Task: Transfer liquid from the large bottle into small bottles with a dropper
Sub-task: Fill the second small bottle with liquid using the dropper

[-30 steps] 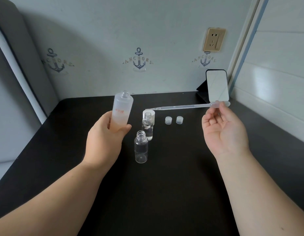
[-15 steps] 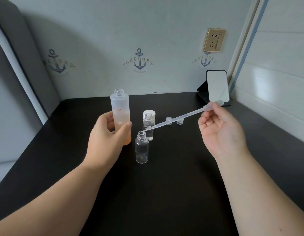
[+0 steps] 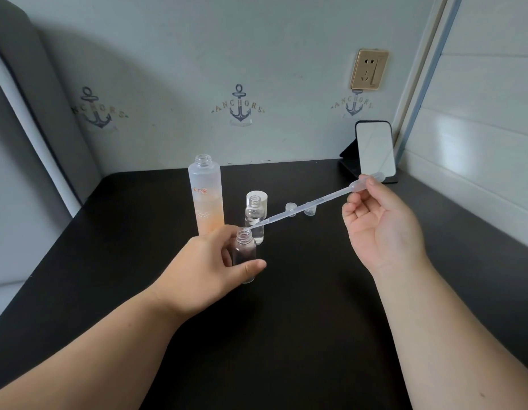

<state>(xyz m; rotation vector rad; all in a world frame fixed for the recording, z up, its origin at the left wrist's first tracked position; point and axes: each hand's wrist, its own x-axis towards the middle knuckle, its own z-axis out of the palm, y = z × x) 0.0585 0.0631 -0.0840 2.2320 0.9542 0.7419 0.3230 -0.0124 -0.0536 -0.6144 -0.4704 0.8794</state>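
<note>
1. Large bottle [image 3: 205, 196], uncapped, upright at left rear, released.
2. Left hand [image 3: 209, 269] grips the near small bottle [image 3: 244, 255], judged to steady it on the table [image 3: 301, 335].
3. Second small bottle [image 3: 254, 216] just behind; white cap [image 3: 261, 196] and two small caps [image 3: 290, 206] beyond, none obstructing.
4. Dropper [image 3: 310, 204] tip at the near bottle's mouth.
5. Right hand [image 3: 381, 229] pinches the bulb, other fingers relaxed.

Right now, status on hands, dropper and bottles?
Left hand grips near small bottle. Right hand pinches dropper bulb, tip at that bottle's mouth. Large bottle standing open behind. Nothing blocking.
</note>
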